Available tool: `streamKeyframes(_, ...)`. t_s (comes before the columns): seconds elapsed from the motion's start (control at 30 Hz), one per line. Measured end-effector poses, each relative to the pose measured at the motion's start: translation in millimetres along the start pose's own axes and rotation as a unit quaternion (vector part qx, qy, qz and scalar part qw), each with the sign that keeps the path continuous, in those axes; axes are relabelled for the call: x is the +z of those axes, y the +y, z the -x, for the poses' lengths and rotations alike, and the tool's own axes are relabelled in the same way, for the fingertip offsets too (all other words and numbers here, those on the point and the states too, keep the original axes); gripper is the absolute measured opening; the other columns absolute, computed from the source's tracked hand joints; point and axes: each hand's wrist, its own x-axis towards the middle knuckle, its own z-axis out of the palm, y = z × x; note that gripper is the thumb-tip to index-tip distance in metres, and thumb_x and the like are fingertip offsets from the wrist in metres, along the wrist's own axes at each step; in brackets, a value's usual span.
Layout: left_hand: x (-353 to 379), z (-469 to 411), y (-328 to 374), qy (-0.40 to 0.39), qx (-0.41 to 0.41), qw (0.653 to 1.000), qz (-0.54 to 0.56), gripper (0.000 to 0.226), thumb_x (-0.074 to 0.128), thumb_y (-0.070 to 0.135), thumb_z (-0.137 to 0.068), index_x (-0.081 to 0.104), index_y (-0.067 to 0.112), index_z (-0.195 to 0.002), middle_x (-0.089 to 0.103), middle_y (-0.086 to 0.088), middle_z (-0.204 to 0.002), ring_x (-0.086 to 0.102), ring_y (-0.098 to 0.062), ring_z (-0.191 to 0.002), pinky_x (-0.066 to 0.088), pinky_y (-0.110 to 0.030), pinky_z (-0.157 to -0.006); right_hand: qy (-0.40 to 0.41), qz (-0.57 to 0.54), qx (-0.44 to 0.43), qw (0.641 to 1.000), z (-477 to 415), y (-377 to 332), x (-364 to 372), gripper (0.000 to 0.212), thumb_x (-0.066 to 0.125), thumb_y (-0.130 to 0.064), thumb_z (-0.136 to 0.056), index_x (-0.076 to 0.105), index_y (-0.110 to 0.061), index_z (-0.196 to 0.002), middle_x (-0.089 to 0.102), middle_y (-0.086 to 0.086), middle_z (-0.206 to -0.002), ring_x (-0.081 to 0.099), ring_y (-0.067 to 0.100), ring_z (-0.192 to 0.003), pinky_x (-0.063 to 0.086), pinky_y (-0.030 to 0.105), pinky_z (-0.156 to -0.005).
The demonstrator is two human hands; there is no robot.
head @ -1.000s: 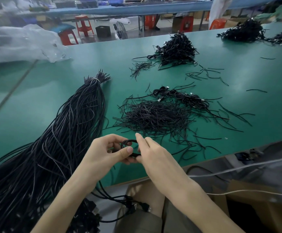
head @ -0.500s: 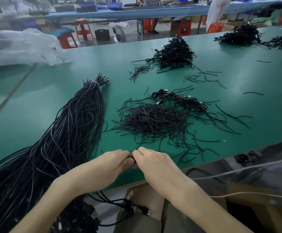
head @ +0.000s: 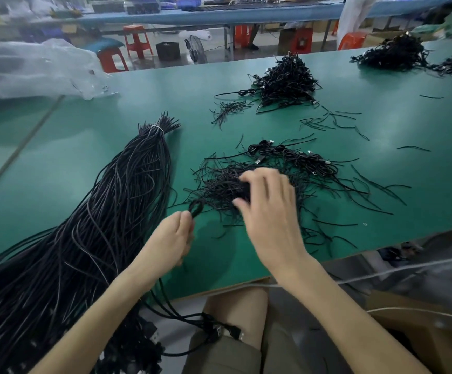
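Presently: a coiled cable held beside the tie pile

A small loop of black cable (head: 195, 207), round and smooth-skinned, is pinched between the thumb and fingers of the left hand (head: 172, 240). It is held just above the matte green table (head: 57, 163), near the front edge. Black leads are seen running from below the left wrist over the table edge to the lap, where flat, metal-tipped connectors (head: 221, 332) hang.

The right hand (head: 270, 211) is laid over a loose, wiry pile of thin black ties (head: 219, 184), with its fingers bent down into the strands. The hand is blurred there, so it cannot be told whether a tie is gripped. The loop is held just to the left of this pile.

A thick bundle of long black cables (head: 117, 201) is spread at the left. It tapers to a brush-like end bound by a white band (head: 157, 127). Beyond the ties, wound coils (head: 295, 157) with silvery plugs are laid in a rough row, and a conical heap of coils (head: 287, 79) is seen farther back. Crumpled clear plastic sheeting (head: 36, 68) is seen at the far left.
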Motion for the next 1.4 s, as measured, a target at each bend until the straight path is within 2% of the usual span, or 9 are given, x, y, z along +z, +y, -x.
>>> streamKeyframes(0.1, 3, -4, 4, -0.001, -0.082, 0.973, 0.215, 0.036, 0.026, 0.016, -0.11, 0.037, 0.018, -0.076, 0.03, 0.011, -0.05, 0.02, -0.007, -0.035, 0.018, -0.013, -0.038, -0.077, -0.036, 0.152, 0.985, -11, 23, 8, 0.024, 0.062, -0.034, -0.099, 0.059, -0.013, -0.111, 0.057, 0.003, -0.11, 0.052, 0.023, -0.104, 0.039, 0.033, -0.091)
streamKeyframes(0.17, 8, -4, 7, -0.014, -0.071, 0.96, 0.27, 0.038, 0.024, 0.012, -0.111, 0.038, 0.016, -0.077, 0.031, 0.007, -0.05, 0.018, -0.008, -0.034, 0.016, -0.011, -0.04, -0.136, -0.025, 0.195, 0.971, -14, 34, 17, 0.026, 0.058, -0.038, -0.102, 0.062, -0.014, -0.11, 0.061, 0.003, -0.111, 0.053, 0.023, -0.108, 0.04, 0.034, -0.094)
streamKeyframes(0.33, 17, 5, 8, 0.004, -0.013, 0.977, 0.212, 0.032, 0.026, 0.013, -0.111, 0.039, 0.014, -0.081, 0.031, 0.004, -0.06, 0.02, -0.013, -0.044, 0.014, -0.023, -0.041, -0.164, 0.031, 0.2, 0.966, -14, 36, 36, 0.028, 0.056, -0.036, -0.104, 0.062, -0.011, -0.113, 0.063, 0.008, -0.114, 0.054, 0.027, -0.109, 0.045, 0.038, -0.096)
streamKeyframes(0.5, 17, 6, 8, 0.006, -0.015, 0.978, 0.207, 0.031, 0.027, 0.014, -0.11, 0.038, 0.014, -0.081, 0.031, 0.005, -0.058, 0.02, -0.014, -0.045, 0.013, -0.029, -0.043, -0.175, -0.021, 0.216, 0.96, -18, 37, 35, 0.012, 0.058, -0.024, -0.101, 0.061, -0.015, -0.109, 0.061, 0.005, -0.111, 0.052, 0.025, -0.106, 0.045, 0.038, -0.094)
streamKeyframes(0.83, 17, 5, 3, 0.006, -0.006, 0.977, 0.213, 0.029, 0.028, 0.017, -0.11, 0.041, 0.014, -0.085, 0.035, 0.005, -0.061, 0.023, -0.013, -0.045, 0.018, -0.024, -0.039, -0.183, -0.061, 0.202, 0.96, -15, 46, 31, 0.005, 0.063, -0.023, -0.098, 0.066, -0.019, -0.098, 0.058, 0.004, -0.106, 0.046, 0.026, -0.107, 0.044, 0.037, -0.094)
streamKeyframes(1.03, 16, 5, 5, 0.003, -0.008, 0.976, 0.219, 0.027, 0.028, 0.016, -0.11, 0.043, 0.013, -0.088, 0.035, 0.005, -0.06, 0.023, -0.013, -0.044, 0.018, -0.026, -0.04, -0.157, -0.122, 0.231, 0.952, -17, 45, 29, 0.008, 0.063, -0.024, -0.097, 0.066, -0.022, -0.09, 0.06, -0.005, -0.098, 0.045, 0.02, -0.104, 0.028, 0.034, -0.09)
streamKeyframes(1.2, 14, 4, 6, 0.009, -0.016, 0.975, 0.223, 0.029, 0.028, 0.017, -0.109, 0.044, 0.014, -0.085, 0.037, 0.006, -0.06, 0.023, -0.013, -0.044, 0.017, -0.027, -0.041, -0.131, -0.172, 0.244, 0.946, -15, 39, 18, 0.01, 0.061, -0.022, -0.099, 0.063, -0.016, -0.091, 0.065, -0.005, -0.084, 0.061, 0.019, -0.088, 0.048, 0.042, -0.094)
streamKeyframes(1.27, 15, 2, 8, 0.011, -0.025, 0.974, 0.225, 0.029, 0.029, 0.018, -0.109, 0.044, 0.014, -0.085, 0.037, 0.006, -0.06, 0.023, -0.012, -0.044, 0.018, -0.024, -0.039, -0.121, -0.256, 0.268, 0.921, -14, 34, 9, 0.009, 0.066, -0.022, -0.097, 0.067, -0.015, -0.091, 0.067, -0.006, -0.081, 0.063, 0.011, -0.08, 0.052, 0.034, -0.083)
streamKeyframes(1.4, 17, 0, 12, -0.002, -0.027, 0.977, 0.212, 0.028, 0.029, 0.02, -0.11, 0.042, 0.015, -0.085, 0.031, 0.006, -0.06, 0.022, -0.011, -0.044, 0.019, -0.019, -0.04, -0.16, -0.463, 0.252, 0.834, -5, 12, -13, 0.006, 0.073, -0.014, -0.091, 0.072, -0.012, -0.086, 0.069, -0.009, -0.072, 0.061, 0.004, -0.066, 0.048, 0.018, -0.065)
